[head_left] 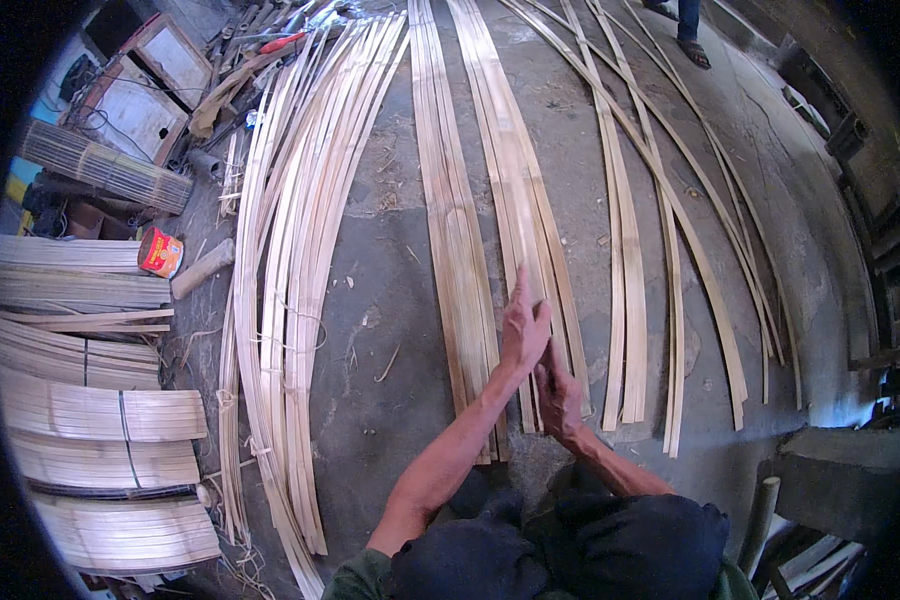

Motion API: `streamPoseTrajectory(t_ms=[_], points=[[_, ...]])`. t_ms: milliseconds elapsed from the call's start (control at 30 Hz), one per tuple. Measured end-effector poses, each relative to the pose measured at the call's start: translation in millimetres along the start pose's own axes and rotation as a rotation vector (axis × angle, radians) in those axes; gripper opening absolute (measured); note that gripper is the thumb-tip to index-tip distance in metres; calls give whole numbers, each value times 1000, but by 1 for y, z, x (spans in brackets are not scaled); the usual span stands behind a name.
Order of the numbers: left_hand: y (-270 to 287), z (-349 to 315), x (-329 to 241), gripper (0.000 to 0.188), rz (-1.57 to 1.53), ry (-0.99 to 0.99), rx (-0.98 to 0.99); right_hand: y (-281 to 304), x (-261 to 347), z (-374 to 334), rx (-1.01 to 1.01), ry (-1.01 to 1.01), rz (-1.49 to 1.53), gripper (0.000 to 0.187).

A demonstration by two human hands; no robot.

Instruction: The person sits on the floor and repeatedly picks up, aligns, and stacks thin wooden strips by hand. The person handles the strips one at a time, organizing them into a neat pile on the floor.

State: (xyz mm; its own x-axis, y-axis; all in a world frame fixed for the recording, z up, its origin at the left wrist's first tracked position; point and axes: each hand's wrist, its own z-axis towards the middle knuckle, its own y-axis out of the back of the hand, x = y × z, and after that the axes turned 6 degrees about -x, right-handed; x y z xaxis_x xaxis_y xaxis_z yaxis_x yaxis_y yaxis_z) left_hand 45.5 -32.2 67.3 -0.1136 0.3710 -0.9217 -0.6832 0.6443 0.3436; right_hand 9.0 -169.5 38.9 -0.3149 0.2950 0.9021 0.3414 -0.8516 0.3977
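My left hand (523, 328) is over a row of long, pale bamboo strips (530, 220) on the floor, its index finger stretched out along them. Its other fingers are partly hidden. My right hand (560, 398) is just nearer and to the right, close to the left wrist and over the near part of the same strips. It is seen edge-on, with its fingers mostly hidden, so I cannot make out whether they grip a strip. Left of both hands runs another row of bamboo strips (453, 230), laid side by side.
Loose strips (625, 300) fan out to the right, some crossing. A large spread of strips (305, 250) lies left, with tied bundles (120, 415) beyond. A red-and-yellow tin (161, 252) stands beside a wooden piece (203, 268). Another person's foot (694, 53) shows far right.
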Motion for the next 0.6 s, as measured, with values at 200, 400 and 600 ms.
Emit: streamPoseTrajectory(t_ms=[200, 400, 600], points=[[-10, -9, 20, 66, -56, 77, 148, 33, -13, 17, 28, -38, -192, 47], [-7, -47, 35, 54, 61, 35, 142, 59, -41, 36, 22, -219, -211, 42], [27, -66, 54, 45, 102, 39, 50, 69, -63, 41, 34, -163, -308, 42]])
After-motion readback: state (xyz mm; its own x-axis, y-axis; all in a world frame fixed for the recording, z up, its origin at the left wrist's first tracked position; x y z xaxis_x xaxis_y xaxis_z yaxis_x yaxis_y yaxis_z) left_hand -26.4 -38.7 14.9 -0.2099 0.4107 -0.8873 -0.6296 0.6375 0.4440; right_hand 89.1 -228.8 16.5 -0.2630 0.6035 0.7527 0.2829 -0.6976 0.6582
